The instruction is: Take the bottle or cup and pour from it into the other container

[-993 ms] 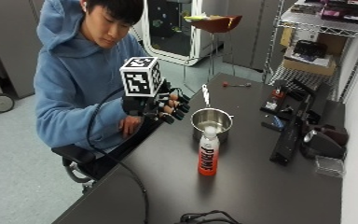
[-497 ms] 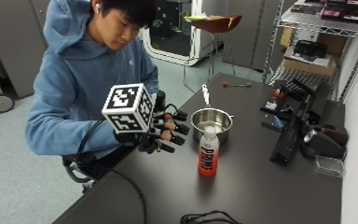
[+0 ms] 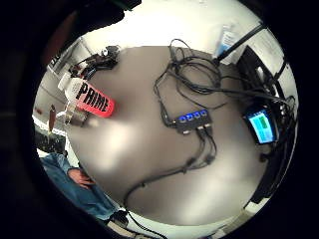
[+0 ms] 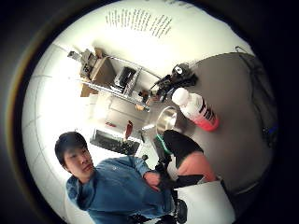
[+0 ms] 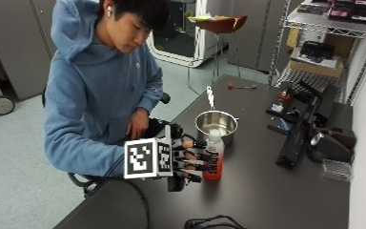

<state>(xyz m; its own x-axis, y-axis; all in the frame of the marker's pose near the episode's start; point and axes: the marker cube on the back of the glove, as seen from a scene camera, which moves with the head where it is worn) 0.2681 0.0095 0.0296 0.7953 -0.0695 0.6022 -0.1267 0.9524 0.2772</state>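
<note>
From the outside view, my gloved right hand (image 5: 186, 164) is low over the dark table (image 5: 265, 191), fingers extended toward the red bottle (image 5: 213, 155) and right beside it; I cannot tell whether they touch it, and they are not curled round it. The bottle stands upright, white cap on, just in front of the steel pot (image 5: 216, 125).

My little-finger side palm view shows the bottle (image 3: 89, 99) on the table, and a cabled hub (image 3: 192, 120) nearby.

My thumb side palm view alone shows a fingertip (image 4: 180, 142) reaching toward the bottle (image 4: 196, 109) beside the pot (image 4: 166, 120).
</note>
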